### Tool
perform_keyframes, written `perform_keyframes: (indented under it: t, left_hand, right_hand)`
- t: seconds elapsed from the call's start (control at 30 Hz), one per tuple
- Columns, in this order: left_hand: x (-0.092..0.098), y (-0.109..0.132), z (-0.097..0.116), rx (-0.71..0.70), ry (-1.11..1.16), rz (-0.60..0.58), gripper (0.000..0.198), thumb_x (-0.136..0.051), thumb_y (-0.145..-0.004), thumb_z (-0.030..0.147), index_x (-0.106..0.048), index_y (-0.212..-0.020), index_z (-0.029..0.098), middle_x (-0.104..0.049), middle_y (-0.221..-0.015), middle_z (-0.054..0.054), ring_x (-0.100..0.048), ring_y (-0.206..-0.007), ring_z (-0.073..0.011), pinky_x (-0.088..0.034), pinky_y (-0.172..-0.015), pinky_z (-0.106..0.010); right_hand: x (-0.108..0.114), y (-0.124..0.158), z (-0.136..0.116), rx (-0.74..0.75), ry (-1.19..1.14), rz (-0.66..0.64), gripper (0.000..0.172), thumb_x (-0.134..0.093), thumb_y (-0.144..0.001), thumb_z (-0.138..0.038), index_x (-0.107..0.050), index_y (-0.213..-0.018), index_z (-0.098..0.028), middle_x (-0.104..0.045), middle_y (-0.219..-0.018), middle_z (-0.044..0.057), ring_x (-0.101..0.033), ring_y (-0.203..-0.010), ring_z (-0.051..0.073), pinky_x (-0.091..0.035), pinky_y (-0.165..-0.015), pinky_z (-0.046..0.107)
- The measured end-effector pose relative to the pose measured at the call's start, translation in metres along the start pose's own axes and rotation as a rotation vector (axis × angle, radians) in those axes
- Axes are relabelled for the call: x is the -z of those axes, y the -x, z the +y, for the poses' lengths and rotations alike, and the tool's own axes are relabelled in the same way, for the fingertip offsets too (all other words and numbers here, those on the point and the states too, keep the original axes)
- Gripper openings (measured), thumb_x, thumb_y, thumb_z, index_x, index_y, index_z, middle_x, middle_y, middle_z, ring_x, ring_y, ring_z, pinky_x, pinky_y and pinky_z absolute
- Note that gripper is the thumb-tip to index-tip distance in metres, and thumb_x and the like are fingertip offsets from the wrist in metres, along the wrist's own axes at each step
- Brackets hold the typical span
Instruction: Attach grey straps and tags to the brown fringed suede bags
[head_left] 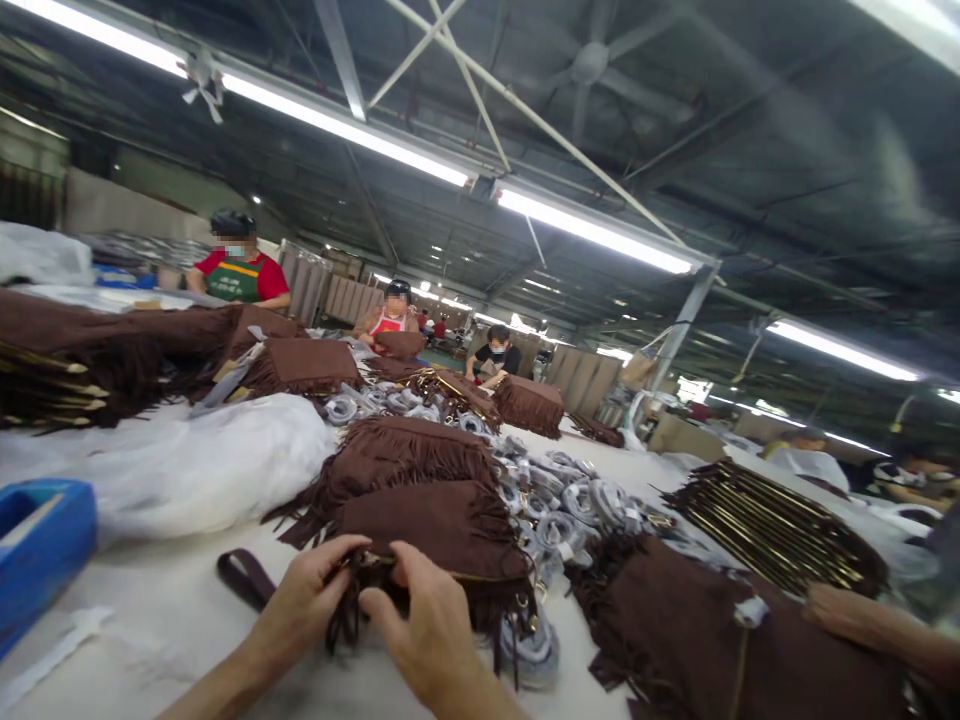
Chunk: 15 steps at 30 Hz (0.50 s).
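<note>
A brown fringed bag [442, 520] lies on the table in front of me, its near edge lined with a gold-coloured zip. At that edge my left hand [311, 590] pinches the bag's left corner between thumb and fingers. Close beside it my right hand [431, 620] is closed on the same corner, around small dark and brassy parts that I cannot make out clearly. A brown strap loop [246, 578] sticks out to the left of my left hand. Behind the bag lies another fringed bag [412, 450].
Coiled grey straps [559, 510] in wrapping lie to the right. A co-worker's hand [847, 612] rests on a brown bag [697, 630], near stacked bags with gold zips [772, 525]. White plastic [217, 460] and a blue bin [45, 545] are left. Several people work farther back.
</note>
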<state>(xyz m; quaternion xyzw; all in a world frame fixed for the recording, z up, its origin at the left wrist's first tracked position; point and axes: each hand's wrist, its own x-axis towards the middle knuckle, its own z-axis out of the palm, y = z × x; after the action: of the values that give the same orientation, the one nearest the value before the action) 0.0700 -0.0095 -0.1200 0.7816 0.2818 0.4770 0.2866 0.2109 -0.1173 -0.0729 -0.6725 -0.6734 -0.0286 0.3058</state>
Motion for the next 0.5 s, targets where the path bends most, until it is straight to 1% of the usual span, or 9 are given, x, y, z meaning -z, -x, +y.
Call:
perform_keyframes:
  t: [0.07, 0.1, 0.17, 0.23, 0.27, 0.33, 0.4, 0.43, 0.5]
  left_hand:
    - [0.001, -0.001, -0.001, -0.043, 0.001, -0.001, 0.029, -0.05, -0.078, 0.024, -0.071, -0.098, 0.023, -0.078, -0.095, -0.003, -0.073, -0.086, -0.0194, -0.058, -0.08, -0.024]
    - [0.001, -0.001, -0.002, -0.074, -0.001, -0.003, 0.027, -0.051, -0.078, 0.025, -0.07, -0.098, 0.023, -0.078, -0.094, -0.002, -0.073, -0.085, -0.0191, -0.058, -0.078, -0.023]
    - [0.002, -0.003, -0.003, -0.137, -0.016, 0.004, 0.023, -0.053, -0.077, 0.024, -0.07, -0.094, 0.023, -0.078, -0.09, -0.003, -0.074, -0.081, -0.0185, -0.058, -0.074, -0.02]
    - [0.003, -0.005, -0.006, -0.177, -0.046, 0.001, 0.021, -0.053, -0.076, 0.024, -0.068, -0.09, 0.022, -0.077, -0.086, -0.003, -0.073, -0.075, -0.0183, -0.058, -0.069, -0.019]
    - [0.004, -0.006, -0.008, -0.185, -0.068, -0.009, 0.02, -0.052, -0.075, 0.023, -0.068, -0.089, 0.023, -0.077, -0.083, -0.003, -0.073, -0.073, -0.0183, -0.057, -0.067, -0.018]
    - [0.004, -0.007, -0.014, -0.19, -0.124, -0.043, 0.023, -0.049, -0.073, 0.02, -0.066, -0.088, 0.023, -0.076, -0.079, -0.002, -0.072, -0.07, -0.0181, -0.057, -0.064, -0.019]
    - [0.006, -0.008, -0.022, -0.186, -0.183, -0.086, 0.027, -0.045, -0.071, 0.017, -0.065, -0.088, 0.024, -0.075, -0.078, 0.0, -0.071, -0.069, -0.0177, -0.055, -0.063, -0.019]
    - [0.008, -0.008, -0.027, -0.177, -0.211, -0.106, 0.028, -0.044, -0.071, 0.016, -0.064, -0.088, 0.025, -0.075, -0.078, 0.001, -0.071, -0.069, -0.0173, -0.054, -0.063, -0.019]
    - [0.012, -0.009, -0.036, -0.145, -0.267, -0.136, 0.028, -0.042, -0.074, 0.016, -0.063, -0.09, 0.026, -0.073, -0.079, 0.002, -0.07, -0.07, -0.0167, -0.052, -0.063, -0.019]
  right_hand:
    - [-0.009, -0.002, -0.011, -0.01, 0.026, -0.019, 0.062, -0.068, -0.076, -0.034, -0.049, -0.132, -0.012, -0.071, -0.108, 0.014, -0.069, -0.096, 0.031, -0.052, -0.081, 0.039]
    - [-0.013, -0.004, -0.014, -0.021, 0.046, -0.059, 0.067, -0.068, -0.075, -0.031, -0.045, -0.134, -0.01, -0.071, -0.108, 0.016, -0.069, -0.094, 0.034, -0.053, -0.08, 0.042]
    - [-0.017, -0.009, -0.016, -0.063, 0.073, -0.15, 0.057, -0.063, -0.076, -0.024, -0.048, -0.13, -0.012, -0.074, -0.098, 0.014, -0.071, -0.086, 0.035, -0.055, -0.074, 0.045]
    - [-0.019, -0.011, -0.013, -0.079, 0.071, -0.181, 0.046, -0.058, -0.078, -0.019, -0.052, -0.124, -0.017, -0.075, -0.094, 0.01, -0.072, -0.084, 0.034, -0.056, -0.072, 0.043]
    - [-0.019, -0.011, -0.01, -0.056, 0.062, -0.183, 0.044, -0.056, -0.08, -0.019, -0.052, -0.124, -0.019, -0.076, -0.095, 0.009, -0.072, -0.085, 0.033, -0.056, -0.071, 0.041]
    - [-0.018, -0.01, -0.003, 0.037, 0.069, -0.199, 0.048, -0.054, -0.084, -0.022, -0.045, -0.132, -0.02, -0.076, -0.096, 0.009, -0.073, -0.084, 0.031, -0.056, -0.068, 0.037]
    - [-0.012, -0.009, 0.008, 0.121, 0.14, -0.242, 0.053, -0.054, -0.086, -0.027, -0.04, -0.138, -0.019, -0.077, -0.092, 0.009, -0.074, -0.076, 0.03, -0.055, -0.061, 0.033]
    - [-0.006, -0.008, 0.015, 0.143, 0.198, -0.26, 0.054, -0.054, -0.087, -0.027, -0.04, -0.138, -0.018, -0.077, -0.088, 0.009, -0.074, -0.073, 0.03, -0.054, -0.059, 0.032]
    - [0.012, -0.006, 0.037, 0.13, 0.331, -0.271, 0.053, -0.053, -0.088, -0.025, -0.041, -0.139, -0.017, -0.077, -0.084, 0.009, -0.074, -0.072, 0.028, -0.052, -0.057, 0.029]
